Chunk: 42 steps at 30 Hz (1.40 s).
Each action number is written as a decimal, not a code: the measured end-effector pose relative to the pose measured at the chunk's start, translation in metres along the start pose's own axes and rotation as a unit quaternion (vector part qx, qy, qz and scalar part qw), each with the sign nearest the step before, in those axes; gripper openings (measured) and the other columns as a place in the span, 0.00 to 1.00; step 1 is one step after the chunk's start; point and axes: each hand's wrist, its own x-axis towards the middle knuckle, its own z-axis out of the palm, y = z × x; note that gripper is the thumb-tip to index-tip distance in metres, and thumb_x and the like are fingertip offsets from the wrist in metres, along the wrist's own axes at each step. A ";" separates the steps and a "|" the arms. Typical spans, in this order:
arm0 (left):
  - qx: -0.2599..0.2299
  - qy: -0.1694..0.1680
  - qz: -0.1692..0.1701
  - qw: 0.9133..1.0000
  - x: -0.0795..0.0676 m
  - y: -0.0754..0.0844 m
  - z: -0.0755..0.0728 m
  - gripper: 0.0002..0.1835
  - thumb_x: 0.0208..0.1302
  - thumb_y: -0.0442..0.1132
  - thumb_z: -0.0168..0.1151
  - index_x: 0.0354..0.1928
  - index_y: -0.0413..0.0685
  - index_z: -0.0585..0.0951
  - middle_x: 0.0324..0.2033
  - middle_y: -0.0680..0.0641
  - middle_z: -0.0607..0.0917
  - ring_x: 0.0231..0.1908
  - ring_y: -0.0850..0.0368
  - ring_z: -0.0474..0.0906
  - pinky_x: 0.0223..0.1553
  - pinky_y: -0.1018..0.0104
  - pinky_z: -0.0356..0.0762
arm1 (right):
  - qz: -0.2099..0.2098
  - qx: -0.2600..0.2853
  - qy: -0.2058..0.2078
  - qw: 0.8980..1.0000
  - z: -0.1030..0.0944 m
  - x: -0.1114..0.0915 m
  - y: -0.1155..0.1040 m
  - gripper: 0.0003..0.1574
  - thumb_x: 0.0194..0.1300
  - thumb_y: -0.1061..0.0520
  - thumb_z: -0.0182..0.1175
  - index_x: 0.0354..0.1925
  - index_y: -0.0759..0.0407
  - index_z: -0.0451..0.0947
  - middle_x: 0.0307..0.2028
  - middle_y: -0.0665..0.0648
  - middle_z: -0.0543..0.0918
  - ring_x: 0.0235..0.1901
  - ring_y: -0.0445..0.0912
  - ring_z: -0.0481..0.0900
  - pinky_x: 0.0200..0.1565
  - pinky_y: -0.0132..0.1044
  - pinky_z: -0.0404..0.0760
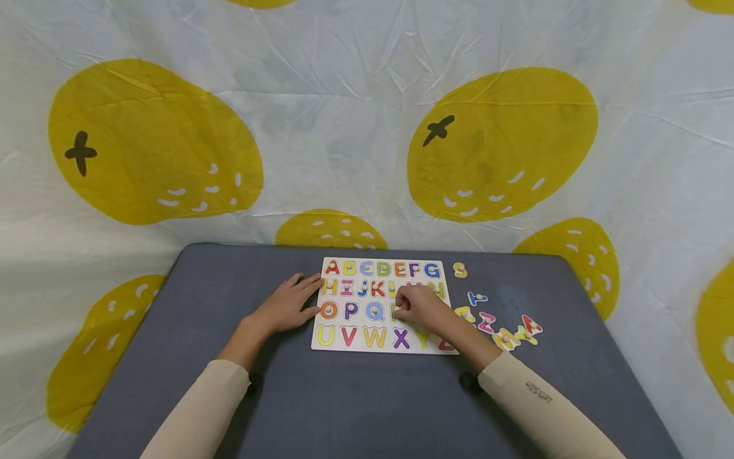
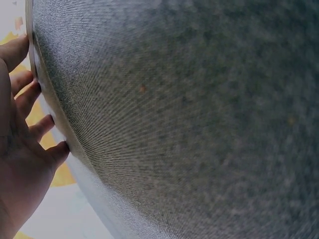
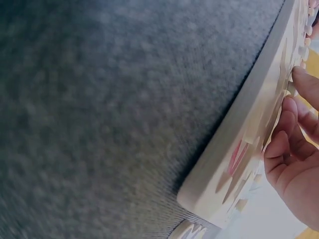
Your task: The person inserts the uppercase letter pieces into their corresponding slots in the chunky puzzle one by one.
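Note:
A white wooden alphabet puzzle board (image 1: 361, 323) lies on the table, with colourful knobbed letters in rows. At its left edge rests my left hand (image 1: 287, 305), fingers spread, fingertips touching the rim. My right hand (image 1: 423, 307) is over the right half of the board, just right of the blue Q piece (image 1: 374, 311). There its thumb and forefinger pinch the small knob (image 3: 291, 88) of a green letter piece (image 1: 394, 312), mostly hidden by the fingers. Several letters under and behind that hand are covered.
Loose letter pieces lie right of the board: a yellow S (image 1: 460, 270), a blue T (image 1: 477, 298), a pink Z-like piece (image 1: 486, 322), a red A (image 1: 531, 325) and several more. The dark grey table (image 1: 355, 408) meets a fruit-print curtain (image 1: 338, 140) behind.

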 end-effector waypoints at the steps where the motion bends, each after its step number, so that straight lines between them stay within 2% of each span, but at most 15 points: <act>1: 0.001 0.000 0.002 1.000 0.000 0.000 0.000 0.39 0.75 0.55 0.58 0.81 0.51 0.60 0.80 0.46 0.62 0.79 0.32 0.52 0.76 0.33 0.51 | 0.001 0.002 -0.001 1.000 0.000 -0.001 0.000 0.14 0.60 0.52 0.77 0.29 0.51 0.78 0.22 0.45 0.75 0.24 0.39 0.71 0.32 0.33 0.70; 10: -0.007 -0.001 0.003 1.000 0.000 0.003 -0.001 0.39 0.75 0.55 0.57 0.81 0.51 0.60 0.80 0.46 0.61 0.79 0.32 0.52 0.76 0.33 0.50 | -0.015 0.035 -0.003 0.999 -0.012 -0.012 0.010 0.13 0.61 0.52 0.76 0.37 0.56 0.82 0.25 0.46 0.77 0.26 0.39 0.72 0.31 0.32 0.71; 20: -0.011 -0.006 -0.004 1.000 0.001 0.006 -0.001 0.39 0.75 0.56 0.57 0.81 0.51 0.60 0.80 0.46 0.61 0.79 0.32 0.51 0.77 0.33 0.50 | -0.030 0.034 0.026 0.999 -0.036 -0.028 0.050 0.12 0.63 0.57 0.74 0.43 0.59 0.85 0.31 0.47 0.81 0.32 0.38 0.75 0.37 0.33 0.77; 25: -0.010 -0.001 -0.003 1.000 0.002 0.004 0.001 0.38 0.76 0.55 0.58 0.81 0.50 0.60 0.80 0.45 0.61 0.79 0.32 0.52 0.76 0.32 0.50 | -0.009 0.028 0.048 0.998 -0.051 -0.036 0.073 0.16 0.66 0.59 0.72 0.51 0.62 0.85 0.36 0.51 0.83 0.34 0.41 0.77 0.38 0.37 0.79; 32: -0.011 -0.001 -0.003 1.000 0.000 0.002 0.001 0.39 0.75 0.54 0.58 0.81 0.51 0.60 0.80 0.45 0.61 0.79 0.32 0.52 0.77 0.33 0.50 | 0.039 0.008 0.090 0.995 -0.067 -0.038 0.107 0.24 0.67 0.59 0.71 0.59 0.63 0.82 0.44 0.59 0.84 0.40 0.50 0.81 0.43 0.48 0.81; 37: -0.010 -0.003 -0.015 1.000 -0.001 -0.001 0.002 0.39 0.75 0.55 0.58 0.82 0.54 0.59 0.80 0.47 0.60 0.79 0.33 0.51 0.77 0.33 0.49 | 0.059 0.014 0.094 0.994 -0.074 -0.032 0.121 0.28 0.68 0.59 0.69 0.64 0.65 0.78 0.49 0.64 0.84 0.45 0.56 0.83 0.46 0.53 0.83; 42: -0.006 -0.001 -0.004 1.000 0.000 0.000 0.002 0.39 0.75 0.56 0.57 0.82 0.52 0.59 0.80 0.47 0.61 0.79 0.32 0.51 0.77 0.33 0.49 | 0.067 0.001 0.089 0.994 -0.077 -0.025 0.132 0.28 0.68 0.58 0.69 0.63 0.66 0.79 0.47 0.64 0.85 0.45 0.57 0.83 0.49 0.56 0.82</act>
